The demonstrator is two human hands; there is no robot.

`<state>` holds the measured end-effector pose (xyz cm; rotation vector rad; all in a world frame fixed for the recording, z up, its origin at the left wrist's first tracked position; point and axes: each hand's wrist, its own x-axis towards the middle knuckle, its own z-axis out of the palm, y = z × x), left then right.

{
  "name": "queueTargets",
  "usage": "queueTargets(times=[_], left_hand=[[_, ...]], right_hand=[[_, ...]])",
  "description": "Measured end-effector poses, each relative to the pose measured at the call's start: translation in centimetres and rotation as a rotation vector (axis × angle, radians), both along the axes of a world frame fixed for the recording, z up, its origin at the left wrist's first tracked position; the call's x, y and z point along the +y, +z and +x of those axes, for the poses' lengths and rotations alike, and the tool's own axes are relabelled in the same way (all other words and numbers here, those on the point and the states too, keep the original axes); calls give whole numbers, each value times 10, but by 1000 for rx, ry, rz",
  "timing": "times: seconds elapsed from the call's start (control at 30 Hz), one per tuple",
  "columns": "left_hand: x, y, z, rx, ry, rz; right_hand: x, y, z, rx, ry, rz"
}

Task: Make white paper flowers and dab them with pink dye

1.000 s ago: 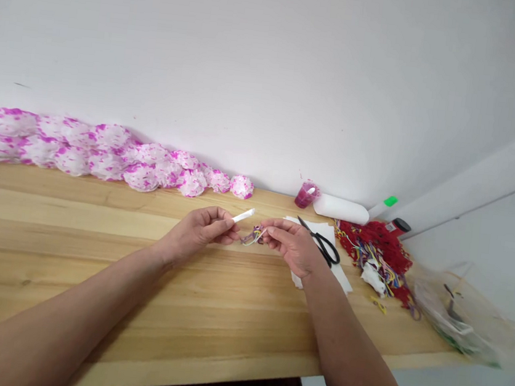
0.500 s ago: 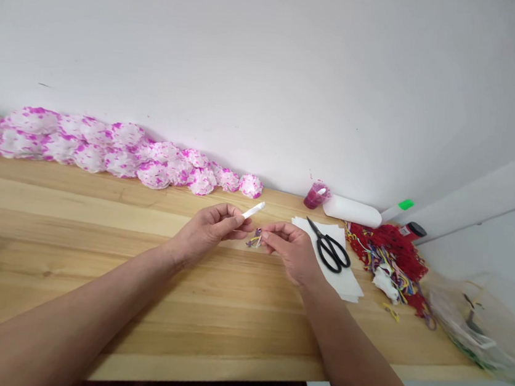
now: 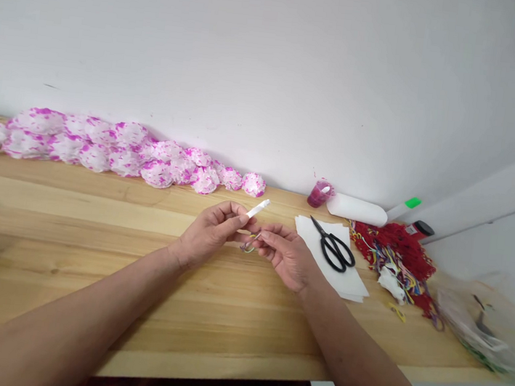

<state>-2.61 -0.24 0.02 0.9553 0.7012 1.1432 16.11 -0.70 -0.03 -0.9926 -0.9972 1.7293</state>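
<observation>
My left hand (image 3: 214,228) is closed on a narrow folded strip of white paper (image 3: 258,208), which points up and to the right. Between the thumb and fingers of my right hand (image 3: 286,255) are thin multicoloured strings (image 3: 248,246), their loose ends hanging just below the fingertips of my left hand. The hands are close together above the wooden table (image 3: 206,317). Right of them, black-handled scissors (image 3: 335,250) lie on a stack of white paper sheets (image 3: 353,283).
White paper flowers with pink spots (image 3: 126,162) line the wall. At the back right stand a cup of pink liquid (image 3: 320,195) and a white roll (image 3: 358,209). Beyond the scissors lie a red and multicoloured string heap (image 3: 393,252) and a clear plastic bag (image 3: 488,324).
The right-hand fingers have moved closer to the left fingertips, and the string ends now sit lower and further left. The view has shifted slightly. Both hands keep their holds.
</observation>
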Motion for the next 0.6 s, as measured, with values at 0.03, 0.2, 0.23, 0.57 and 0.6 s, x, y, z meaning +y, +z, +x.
queueTargets(times=[0.03,0.2,0.23,0.57,0.6], left_hand=[[0,0,0,2,16,-2],[1,0,-1,2,11,4],[1,0,-1,5,6,9],[0,5,-3,-6,-59,-6],[0,6,-4,-1,-63,-9]], right_hand=[[-1,0,-1,-7,6,-1],[-1,-1,-2,-17,14,-17],[-1,-1,-2,-21,19,-19],[-8,-3,-8,-431,47,372],[-9,-3,-9,-425,81,401]])
